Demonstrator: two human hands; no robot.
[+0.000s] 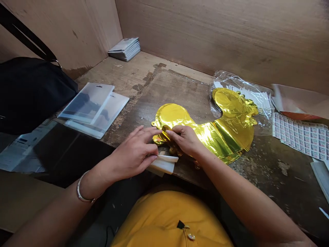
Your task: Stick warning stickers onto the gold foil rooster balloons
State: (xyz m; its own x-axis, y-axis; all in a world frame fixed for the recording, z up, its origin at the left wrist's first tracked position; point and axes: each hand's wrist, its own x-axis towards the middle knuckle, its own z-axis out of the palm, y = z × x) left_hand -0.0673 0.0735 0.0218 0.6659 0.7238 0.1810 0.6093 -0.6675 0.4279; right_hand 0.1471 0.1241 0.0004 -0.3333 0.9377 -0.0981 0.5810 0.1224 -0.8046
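A stack of flat gold foil balloons (208, 135) lies across the table, with rounded ends and crinkled edges. My right hand (186, 139) is closed at the left part of the foil, its thumb and index finger pinching the edge. Beside it, my left hand (138, 149) has thumb and index finger pressed together on a white folded sheet (164, 164) at the table's front edge. The other fingers of that hand reach to the foil near my right fingertips. Part of the sheet is hidden behind my left hand.
Clear plastic sleeves (89, 106) lie at left, near a black bag (33, 92). A stack of packets (125, 48) sits in the back corner. At right are a clear bag of white strips (257, 97) and printed label sheets (299, 135). Wooden panels (218, 34) enclose the table.
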